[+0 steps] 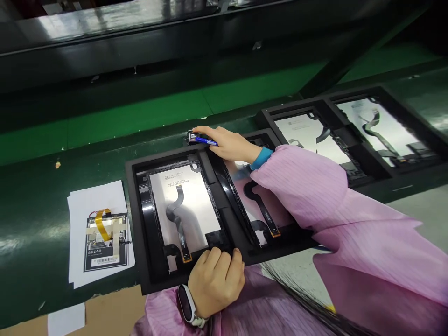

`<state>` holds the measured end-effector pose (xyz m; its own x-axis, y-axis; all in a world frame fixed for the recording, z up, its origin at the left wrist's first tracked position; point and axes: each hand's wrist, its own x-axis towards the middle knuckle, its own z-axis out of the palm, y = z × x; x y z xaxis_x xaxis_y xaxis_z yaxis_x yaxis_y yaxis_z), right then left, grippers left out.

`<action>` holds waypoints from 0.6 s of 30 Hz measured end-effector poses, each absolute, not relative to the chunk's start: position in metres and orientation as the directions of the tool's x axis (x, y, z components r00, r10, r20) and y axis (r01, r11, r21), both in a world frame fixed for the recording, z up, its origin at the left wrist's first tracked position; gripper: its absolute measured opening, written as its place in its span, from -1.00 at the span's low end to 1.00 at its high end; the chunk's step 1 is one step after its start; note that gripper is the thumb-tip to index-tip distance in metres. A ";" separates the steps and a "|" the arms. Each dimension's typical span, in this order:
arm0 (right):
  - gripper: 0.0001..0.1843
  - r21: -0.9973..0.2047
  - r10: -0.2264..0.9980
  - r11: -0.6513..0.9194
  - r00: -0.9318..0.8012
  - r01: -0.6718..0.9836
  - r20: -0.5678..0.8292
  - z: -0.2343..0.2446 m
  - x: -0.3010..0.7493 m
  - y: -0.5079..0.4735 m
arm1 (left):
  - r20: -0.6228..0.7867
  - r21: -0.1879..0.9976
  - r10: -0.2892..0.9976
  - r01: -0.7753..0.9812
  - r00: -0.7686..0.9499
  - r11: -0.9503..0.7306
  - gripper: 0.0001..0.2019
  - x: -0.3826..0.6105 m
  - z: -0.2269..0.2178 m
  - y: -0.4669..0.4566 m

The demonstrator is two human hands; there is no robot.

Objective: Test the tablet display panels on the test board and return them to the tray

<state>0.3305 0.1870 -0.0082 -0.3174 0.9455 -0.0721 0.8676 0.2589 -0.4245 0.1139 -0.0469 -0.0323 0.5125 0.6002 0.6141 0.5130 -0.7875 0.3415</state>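
My right hand point(229, 143) reaches past the far edge of a black foam tray point(131, 219) with a blue pen point(206, 141) held in its fingers. Its index finger touches a small black device with a little display point(193, 136) on the bench. My left hand point(217, 275) is closed, its bent fingers at the tray's near rim. Inside the tray lies a screen panel point(201, 214) with a silvery back, printed text and a black flex cable point(180, 231). Beside it, a second panel point(273, 214) is partly covered by my right sleeve.
A battery with a circuit board and an orange ribbon point(107, 247) lies on white paper sheets point(79, 233) at the left. Another foam tray point(371, 149) with two panels stands at the right. A dark ledge point(157, 65) runs behind the green bench point(35, 200).
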 end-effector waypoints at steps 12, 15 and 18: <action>-0.48 -0.865 0.903 0.163 -0.424 0.475 -0.063 0.064 0.320 0.039 | 0.641 0.481 0.662 0.468 0.388 -0.741 -0.62 0.108 -0.028 -0.049; -0.68 -0.846 0.889 0.069 -0.418 0.529 -0.189 0.072 0.295 -0.026 | 0.623 0.605 0.698 0.348 0.352 -0.716 -0.57 0.107 -0.027 -0.049; -0.72 -0.863 0.935 -0.014 -0.300 0.504 -0.191 0.055 0.277 -0.066 | 0.585 0.693 0.741 0.271 0.329 -0.668 -0.67 0.106 -0.025 -0.052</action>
<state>0.2771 -0.0665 0.0551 -0.2999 0.9347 -0.1907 0.5044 -0.0143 -0.8634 0.1058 -0.0516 -0.0254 0.3288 0.7411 0.5854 0.2709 -0.6678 0.6933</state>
